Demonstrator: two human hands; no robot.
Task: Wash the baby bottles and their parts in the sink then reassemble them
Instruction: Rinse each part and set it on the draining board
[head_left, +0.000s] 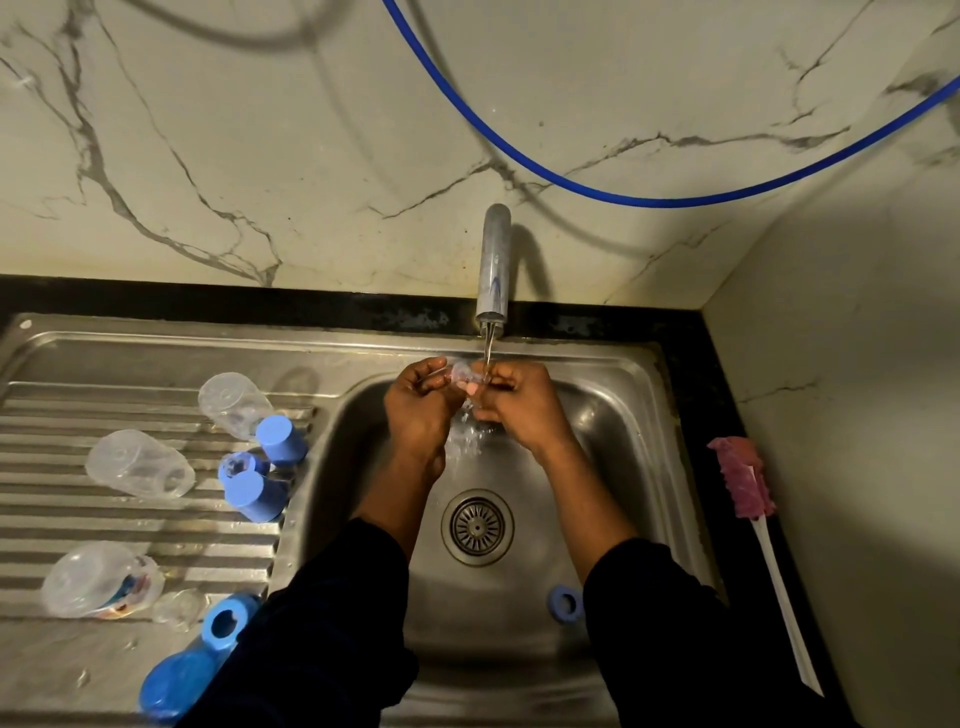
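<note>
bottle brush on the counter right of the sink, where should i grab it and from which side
Grip the bottle brush by its white handle, about mid-length, coming from above on the sink side. It lies flat on the black counter, pink bristle head at the far end, and the wall stands close on its right, so that side looks cramped.

Veined marble wall, black counter edge
</note>
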